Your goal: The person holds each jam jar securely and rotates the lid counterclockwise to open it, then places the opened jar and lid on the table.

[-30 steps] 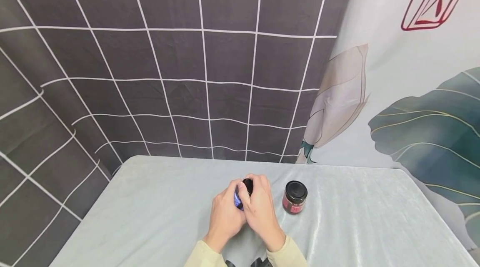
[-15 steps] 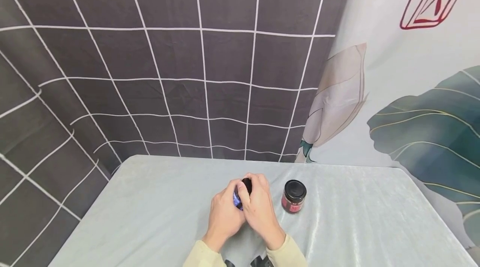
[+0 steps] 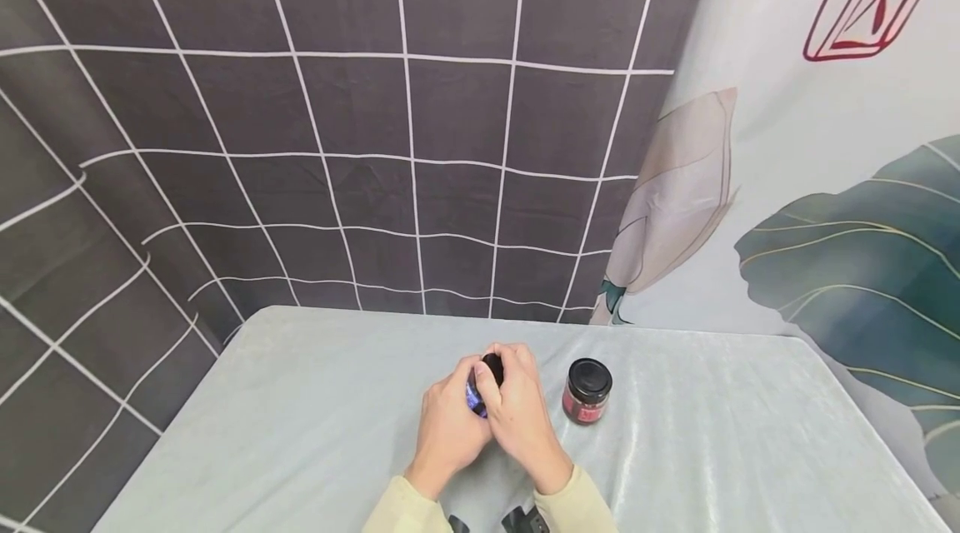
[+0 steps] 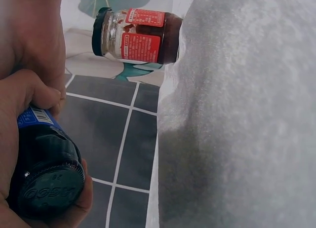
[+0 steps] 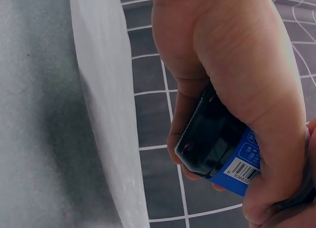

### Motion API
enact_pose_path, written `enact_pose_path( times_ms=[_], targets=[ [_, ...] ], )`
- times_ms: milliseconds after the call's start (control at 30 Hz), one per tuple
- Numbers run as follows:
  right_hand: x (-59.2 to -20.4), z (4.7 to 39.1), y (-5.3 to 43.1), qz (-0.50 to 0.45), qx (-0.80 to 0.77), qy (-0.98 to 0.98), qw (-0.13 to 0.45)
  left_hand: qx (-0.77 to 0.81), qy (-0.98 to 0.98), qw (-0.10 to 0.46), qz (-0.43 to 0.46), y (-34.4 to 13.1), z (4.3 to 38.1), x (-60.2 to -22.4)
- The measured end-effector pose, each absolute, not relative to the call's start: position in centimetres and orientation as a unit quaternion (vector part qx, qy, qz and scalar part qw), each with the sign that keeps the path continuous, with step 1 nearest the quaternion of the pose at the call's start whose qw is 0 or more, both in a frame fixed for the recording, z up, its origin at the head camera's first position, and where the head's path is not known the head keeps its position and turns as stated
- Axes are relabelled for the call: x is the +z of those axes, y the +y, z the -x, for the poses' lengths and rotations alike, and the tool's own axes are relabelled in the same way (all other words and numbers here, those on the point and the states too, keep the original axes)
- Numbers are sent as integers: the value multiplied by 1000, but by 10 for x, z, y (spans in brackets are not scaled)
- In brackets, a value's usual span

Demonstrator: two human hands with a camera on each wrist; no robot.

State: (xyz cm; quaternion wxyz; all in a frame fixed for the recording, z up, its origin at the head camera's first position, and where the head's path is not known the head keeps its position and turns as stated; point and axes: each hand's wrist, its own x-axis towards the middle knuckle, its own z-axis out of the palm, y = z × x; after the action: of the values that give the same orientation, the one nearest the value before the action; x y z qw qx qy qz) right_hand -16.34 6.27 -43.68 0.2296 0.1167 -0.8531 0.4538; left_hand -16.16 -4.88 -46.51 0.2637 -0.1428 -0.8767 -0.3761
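Note:
Both hands hold a dark glass jar (image 3: 476, 400) with a blue label and a black lid (image 3: 493, 366). My left hand (image 3: 448, 429) curls around the jar's body, while my right hand (image 3: 527, 420) grips it at the lid end, thumb across the top. Tilted and raised off the table, the jar shows its embossed base (image 4: 53, 191) in the left wrist view. A white barcode (image 5: 241, 170) on the label appears in the right wrist view. Fingers hide much of the label and lid.
To the right of the hands, a second jar (image 3: 587, 393) with a black lid and red label stands upright on the pale cloth-covered table (image 3: 712, 433). A dark grid-patterned curtain (image 3: 360, 117) and a white leaf-print curtain (image 3: 780, 125) hang behind.
Hands and held jar keep almost the same pose throughout. Only a slight shift of the head view is visible; the second jar stays in place.

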Motion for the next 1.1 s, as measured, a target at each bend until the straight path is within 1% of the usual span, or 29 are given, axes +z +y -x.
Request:
enact_pose_path(
  times_ms=[767, 1100],
  targets=[
    [-436, 166, 66, -145, 464, -845, 223, -387, -878, 243, 142, -51, 160, -459],
    [-436, 167, 68, -159, 474, -838, 218, -378, -881, 248, 143, -52, 160, -459]
  ],
)
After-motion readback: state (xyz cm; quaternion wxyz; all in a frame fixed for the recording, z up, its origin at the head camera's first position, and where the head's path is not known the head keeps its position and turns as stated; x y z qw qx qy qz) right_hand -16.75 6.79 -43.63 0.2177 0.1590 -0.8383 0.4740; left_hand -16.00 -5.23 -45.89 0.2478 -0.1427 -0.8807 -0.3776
